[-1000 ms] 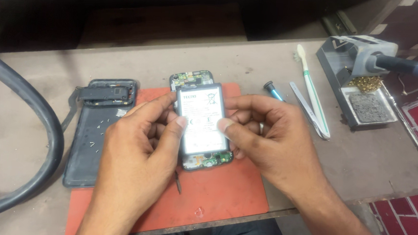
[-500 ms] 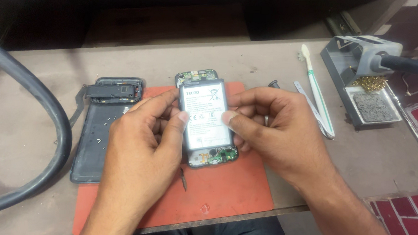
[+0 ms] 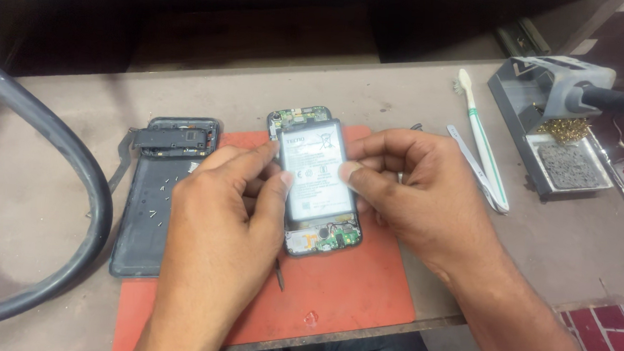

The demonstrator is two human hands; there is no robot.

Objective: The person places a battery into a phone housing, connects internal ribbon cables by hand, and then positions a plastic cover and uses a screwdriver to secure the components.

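Fig.: opened phone (image 3: 316, 186) on red mat (image 3: 334, 291), near counter's front edge. My left hand (image 3: 217, 220) and right hand (image 3: 411, 188) pinch the white battery (image 3: 314, 170) by both long sides w/ fingers; best to press evenly, keeping clear of the exposed board.

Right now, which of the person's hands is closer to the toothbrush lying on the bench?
Right. The right hand grips the right edge of the phone battery, just left of the toothbrush. The left hand is on the battery's far side, farther away.

Workbench (image 3: 61, 205) with red mat (image 3: 334, 298)
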